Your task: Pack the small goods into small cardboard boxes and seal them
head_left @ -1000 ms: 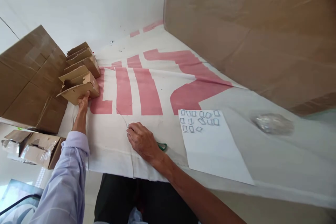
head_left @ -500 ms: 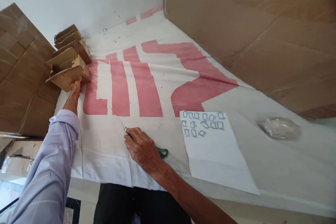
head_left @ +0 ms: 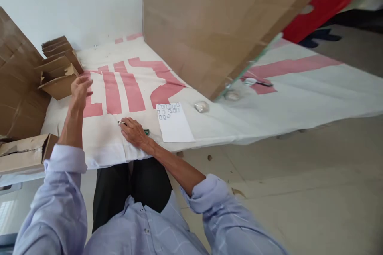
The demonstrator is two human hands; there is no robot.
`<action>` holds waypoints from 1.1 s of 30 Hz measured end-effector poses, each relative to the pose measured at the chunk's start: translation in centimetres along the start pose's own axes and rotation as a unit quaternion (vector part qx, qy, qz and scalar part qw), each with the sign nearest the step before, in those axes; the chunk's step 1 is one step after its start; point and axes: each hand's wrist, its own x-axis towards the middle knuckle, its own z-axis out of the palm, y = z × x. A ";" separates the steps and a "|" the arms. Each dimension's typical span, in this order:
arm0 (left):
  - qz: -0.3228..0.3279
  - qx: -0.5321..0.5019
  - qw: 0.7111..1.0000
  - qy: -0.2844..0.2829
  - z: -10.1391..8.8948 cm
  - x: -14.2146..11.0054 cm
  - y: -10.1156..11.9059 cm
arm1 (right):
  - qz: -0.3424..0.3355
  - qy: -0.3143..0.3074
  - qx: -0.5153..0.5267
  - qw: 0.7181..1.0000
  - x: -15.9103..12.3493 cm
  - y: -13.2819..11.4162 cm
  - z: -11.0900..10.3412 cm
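My left hand [head_left: 78,92] is lifted above the table with its fingers loosely spread, holding nothing, just right of a stack of small folded cardboard boxes [head_left: 58,71]. My right hand [head_left: 132,129] rests on the white cloth with red shapes [head_left: 119,91], closed over a green-handled tool [head_left: 145,131] whose thin metal tip sticks out to the left. A white paper sheet [head_left: 175,124] lies right of that hand, with several small metal clips [head_left: 168,109] laid out in rows at its far end.
A big cardboard box [head_left: 209,20] stands on the table behind the sheet. Flat cardboard [head_left: 14,83] leans at the left, with an open carton [head_left: 24,153] below it. Small clear plastic bags [head_left: 201,106] lie near the big box. A bare floor [head_left: 299,191] spreads to the right.
My left hand has let go of the small cardboard boxes and risen off them. The view has pulled back and swung right; my right hand stays on the tool.
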 end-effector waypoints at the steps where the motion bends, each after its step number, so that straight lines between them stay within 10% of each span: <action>1: 0.008 -0.013 1.000 -0.024 -0.4 -2.3 0.8 | 0.015 0.005 -0.004 1.000 -0.3 0.1 -0.3; 8: 0.024 -0.017 0.999 -0.045 -6.5 -18.0 1.9 | 0.105 -0.001 -0.027 0.994 -3.4 0.6 -1.4; 15: 0.013 0.095 0.994 0.047 -12.9 -27.1 0.2 | 0.072 0.043 -0.014 0.996 -4.5 1.4 -0.4; 22: 0.098 0.234 0.941 0.222 -20.4 -30.6 0.2 | 0.063 0.095 -0.011 0.993 -5.7 3.3 2.3; 33: 0.043 0.284 0.889 0.356 -26.3 -29.1 -4.5 | 0.056 0.112 -0.023 0.992 -6.7 5.2 3.2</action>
